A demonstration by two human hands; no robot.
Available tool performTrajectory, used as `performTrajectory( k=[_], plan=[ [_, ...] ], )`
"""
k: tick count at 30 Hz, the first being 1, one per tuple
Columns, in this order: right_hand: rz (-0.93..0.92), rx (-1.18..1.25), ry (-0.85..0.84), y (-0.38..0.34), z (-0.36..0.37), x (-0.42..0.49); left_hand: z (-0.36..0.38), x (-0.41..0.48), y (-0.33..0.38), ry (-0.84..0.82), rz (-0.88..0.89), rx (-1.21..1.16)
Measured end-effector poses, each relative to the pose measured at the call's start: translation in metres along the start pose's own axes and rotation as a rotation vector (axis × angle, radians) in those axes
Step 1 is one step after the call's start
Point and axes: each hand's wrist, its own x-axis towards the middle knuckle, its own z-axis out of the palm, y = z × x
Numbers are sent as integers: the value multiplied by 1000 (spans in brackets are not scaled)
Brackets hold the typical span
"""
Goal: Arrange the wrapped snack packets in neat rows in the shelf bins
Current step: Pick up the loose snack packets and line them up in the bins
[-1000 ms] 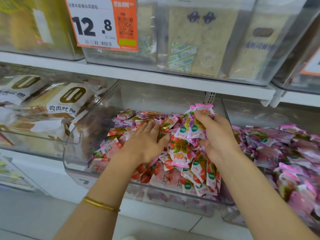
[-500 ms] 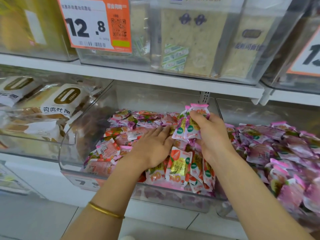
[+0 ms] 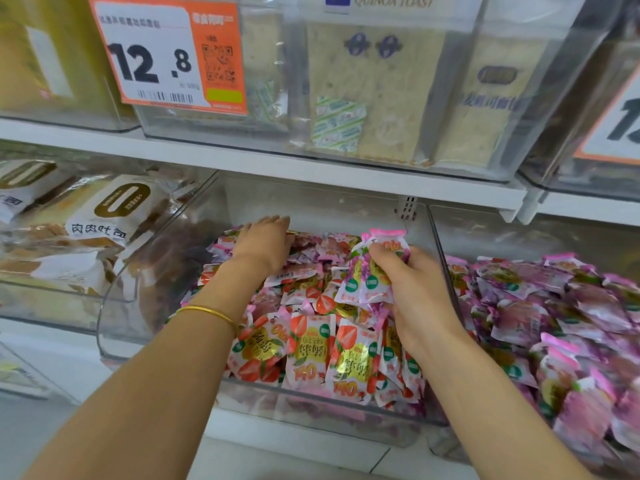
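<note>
A clear plastic shelf bin [image 3: 114, 327] in the middle holds a heap of small pink, red and white wrapped snack packets [image 3: 311, 351]; those at the front stand upright in a row. My right hand [image 3: 412, 292] grips a small bunch of purple-and-pink packets [image 3: 372, 271], held upright above the bin's right side. My left hand [image 3: 265, 245] lies palm down on the packets at the back of the bin, fingers together and spread flat, holding nothing that I can see.
A second clear bin [image 3: 438, 244] to the right is piled with purple-pink packets [image 3: 554, 323]. To the left a bin holds wrapped bread loaves [image 3: 86, 233]. A white shelf edge [image 3: 277, 164] runs above, carrying toast bins and an orange price tag [image 3: 166, 53].
My left hand slid from the bin's middle toward its back left. My right hand stayed over the right side, still holding the bunch of packets. The view moved closer and slightly down.
</note>
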Motion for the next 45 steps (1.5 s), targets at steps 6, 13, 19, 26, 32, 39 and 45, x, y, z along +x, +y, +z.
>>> performTrajectory(
  k=[6, 13, 19, 26, 32, 39, 45],
  plan=[
    [3, 50, 33, 3, 0, 1, 9, 9, 10, 182, -13, 84],
    [-44, 77, 41, -6, -1, -7, -5, -16, 14, 478, 74, 20],
    [-83, 67, -19, -10, -8, -14, -4, -62, 37, 55, 373, -589],
    [-68, 16, -81, -5, -8, -13, 5, -32, -1, 22, 60, -113],
    [-55, -11, -65, -1, -3, -1, 14, -24, 5, -24, -8, 18],
    [-15, -202, -143, -14, 45, 22, -2, -28, -27, 68, -81, -148],
    [-23, -417, -134, -15, 95, 74, 0, -31, -47, -18, -86, -208]
  ],
)
